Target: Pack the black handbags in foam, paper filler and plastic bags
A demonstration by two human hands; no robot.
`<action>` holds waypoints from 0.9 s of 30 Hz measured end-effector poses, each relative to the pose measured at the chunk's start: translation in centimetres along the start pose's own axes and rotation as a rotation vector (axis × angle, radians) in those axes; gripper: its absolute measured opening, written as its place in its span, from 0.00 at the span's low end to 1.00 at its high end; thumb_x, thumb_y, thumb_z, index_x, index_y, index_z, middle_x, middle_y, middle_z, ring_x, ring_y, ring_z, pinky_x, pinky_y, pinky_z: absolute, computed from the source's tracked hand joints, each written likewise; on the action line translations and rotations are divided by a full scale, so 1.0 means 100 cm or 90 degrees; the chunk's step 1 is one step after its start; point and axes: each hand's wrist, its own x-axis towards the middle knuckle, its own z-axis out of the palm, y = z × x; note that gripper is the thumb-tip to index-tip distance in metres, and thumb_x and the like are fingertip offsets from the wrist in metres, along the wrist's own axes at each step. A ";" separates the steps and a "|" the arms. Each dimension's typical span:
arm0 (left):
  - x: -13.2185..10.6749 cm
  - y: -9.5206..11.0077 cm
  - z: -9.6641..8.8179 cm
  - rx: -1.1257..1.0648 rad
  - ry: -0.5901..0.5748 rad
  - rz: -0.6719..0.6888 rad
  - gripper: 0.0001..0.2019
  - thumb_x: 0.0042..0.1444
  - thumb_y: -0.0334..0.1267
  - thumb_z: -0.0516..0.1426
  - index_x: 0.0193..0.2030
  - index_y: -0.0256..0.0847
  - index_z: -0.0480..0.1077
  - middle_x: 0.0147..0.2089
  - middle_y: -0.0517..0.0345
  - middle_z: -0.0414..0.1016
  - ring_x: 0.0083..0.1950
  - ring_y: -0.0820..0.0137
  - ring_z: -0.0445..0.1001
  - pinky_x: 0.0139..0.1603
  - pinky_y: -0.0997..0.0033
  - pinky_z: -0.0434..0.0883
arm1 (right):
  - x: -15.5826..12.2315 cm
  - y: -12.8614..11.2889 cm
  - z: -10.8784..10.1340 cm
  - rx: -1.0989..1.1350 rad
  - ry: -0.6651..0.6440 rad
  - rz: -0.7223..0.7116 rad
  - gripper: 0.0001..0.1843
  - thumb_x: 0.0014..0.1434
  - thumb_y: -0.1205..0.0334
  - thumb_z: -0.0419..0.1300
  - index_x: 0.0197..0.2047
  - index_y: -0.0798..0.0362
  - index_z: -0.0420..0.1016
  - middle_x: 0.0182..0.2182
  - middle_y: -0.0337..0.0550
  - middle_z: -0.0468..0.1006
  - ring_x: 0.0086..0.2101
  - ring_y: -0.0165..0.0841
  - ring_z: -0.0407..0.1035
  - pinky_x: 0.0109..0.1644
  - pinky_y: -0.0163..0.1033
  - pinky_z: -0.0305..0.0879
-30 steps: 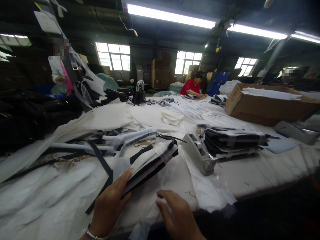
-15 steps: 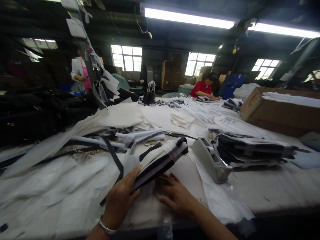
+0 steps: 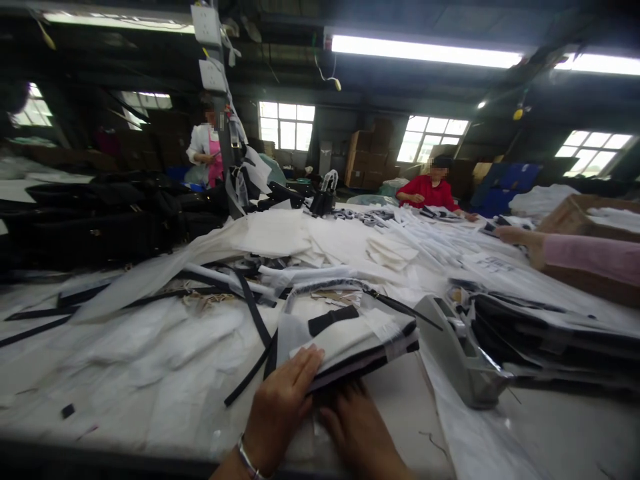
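Note:
A flat black bag (image 3: pixel 367 343), partly covered with white sheet and clear tape, lies tilted in front of me; its wrapped handle (image 3: pixel 325 287) arches behind it. My left hand (image 3: pixel 283 403) is closed on the bag's near left edge, fingers on top and thumb below. My right hand (image 3: pixel 357 423) reaches under the bag's near edge with fingers stretched out; the fingertips are in shadow and partly hidden. To the right of the bag stands a grey tape dispenser (image 3: pixel 467 363).
Stacked black bags (image 3: pixel 530 333) lie right of the dispenser. Black straps (image 3: pixel 250 310) and white sheets (image 3: pixel 280 233) cover the table's middle. A co-worker's pink sleeve (image 3: pixel 590 253) reaches in at right before a cardboard box (image 3: pixel 570 217). A person in red (image 3: pixel 433 193) works across the table.
My view has turned left. The bag lies flatter, and my right hand has slid further under it. A co-worker's arm has come in from the right.

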 end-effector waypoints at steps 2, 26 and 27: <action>0.001 0.003 0.003 0.009 0.003 0.015 0.34 0.52 0.18 0.49 0.67 0.41 0.59 0.64 0.53 0.69 0.63 0.63 0.70 0.58 0.64 0.73 | -0.007 -0.005 -0.001 0.001 -0.032 -0.011 0.30 0.60 0.58 0.61 0.65 0.52 0.65 0.62 0.53 0.68 0.60 0.55 0.61 0.65 0.63 0.54; -0.006 0.021 0.003 0.089 0.109 0.192 0.19 0.71 0.30 0.43 0.59 0.43 0.71 0.56 0.57 0.77 0.55 0.65 0.77 0.50 0.66 0.78 | 0.046 0.026 -0.091 -0.034 0.103 0.063 0.13 0.67 0.62 0.54 0.49 0.53 0.76 0.47 0.48 0.80 0.48 0.37 0.75 0.55 0.42 0.69; -0.005 0.020 0.003 0.088 0.112 0.201 0.19 0.71 0.30 0.43 0.58 0.43 0.71 0.55 0.57 0.77 0.54 0.66 0.78 0.49 0.67 0.78 | 0.069 0.034 -0.090 -0.042 0.080 0.079 0.12 0.67 0.62 0.55 0.50 0.53 0.76 0.46 0.48 0.80 0.46 0.37 0.76 0.54 0.42 0.70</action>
